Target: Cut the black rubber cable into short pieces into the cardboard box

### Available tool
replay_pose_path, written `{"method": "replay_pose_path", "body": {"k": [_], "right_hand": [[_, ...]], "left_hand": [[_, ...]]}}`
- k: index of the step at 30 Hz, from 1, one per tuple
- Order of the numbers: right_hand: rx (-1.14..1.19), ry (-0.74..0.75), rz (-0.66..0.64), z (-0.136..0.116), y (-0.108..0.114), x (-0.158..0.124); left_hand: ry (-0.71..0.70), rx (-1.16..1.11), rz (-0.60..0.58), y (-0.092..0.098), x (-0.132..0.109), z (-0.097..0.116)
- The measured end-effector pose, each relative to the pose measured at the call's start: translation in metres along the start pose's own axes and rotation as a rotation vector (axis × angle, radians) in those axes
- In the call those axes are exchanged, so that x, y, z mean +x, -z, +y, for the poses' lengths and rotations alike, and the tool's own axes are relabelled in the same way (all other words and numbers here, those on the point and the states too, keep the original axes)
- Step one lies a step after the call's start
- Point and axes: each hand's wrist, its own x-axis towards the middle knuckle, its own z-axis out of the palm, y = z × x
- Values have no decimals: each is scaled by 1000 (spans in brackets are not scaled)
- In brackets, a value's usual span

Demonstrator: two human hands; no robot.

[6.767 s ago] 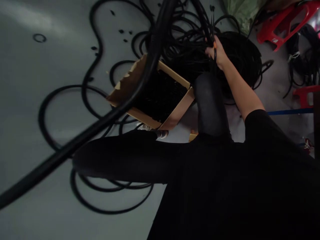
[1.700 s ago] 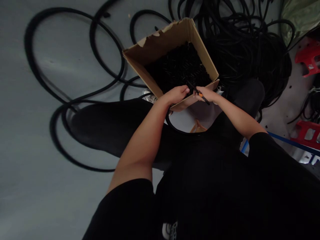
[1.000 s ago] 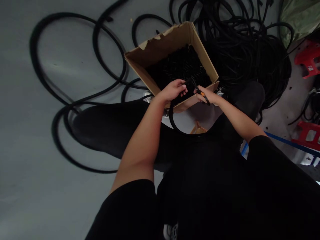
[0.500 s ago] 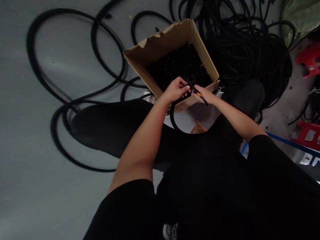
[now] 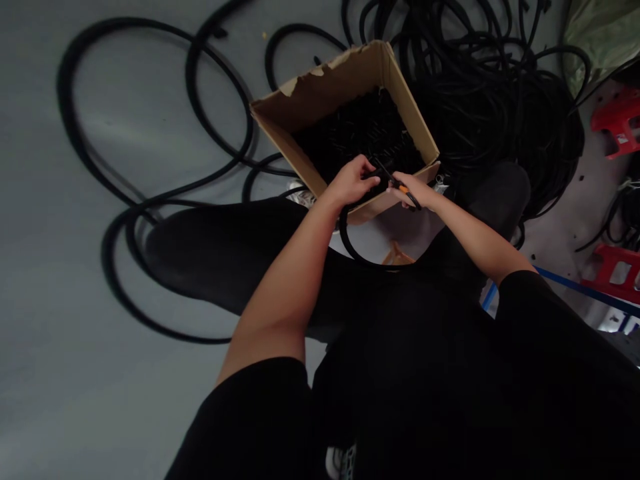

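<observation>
While left hand (image 5: 350,181) grips black cable (image 5: 345,230) closed, right hand (image 5: 415,190) pinches orange-handled cutters (image 5: 403,189); cable's long axis runs up from loop through left grip toward cutters, over rim of cardboard box (image 5: 285,143), left hand nearer.

Smooth grey floor (image 5: 100,413); red plastic stools (image 5: 617,120)

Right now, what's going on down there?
A person is working over a cardboard box filled with short black cable pieces. Their left hand grips a black cable, and their right hand holds an orange-handled cutter against it, just above the box's near edge. More cable lies piled beside the box.
</observation>
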Motion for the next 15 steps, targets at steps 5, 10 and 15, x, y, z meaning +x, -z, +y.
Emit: {"method": "replay_pose_path", "body": {"k": [5,10,15], "right_hand": [[49,53,-24,-6,2,-4],[7,21,54,-12,1,-8],[-2,42,33,-3,2,-2]], "left_hand": [[106,5,-155,-1,-5,8],[129,102,-107,4,-5,8],[74,189,-85,2,-4,6]]}}
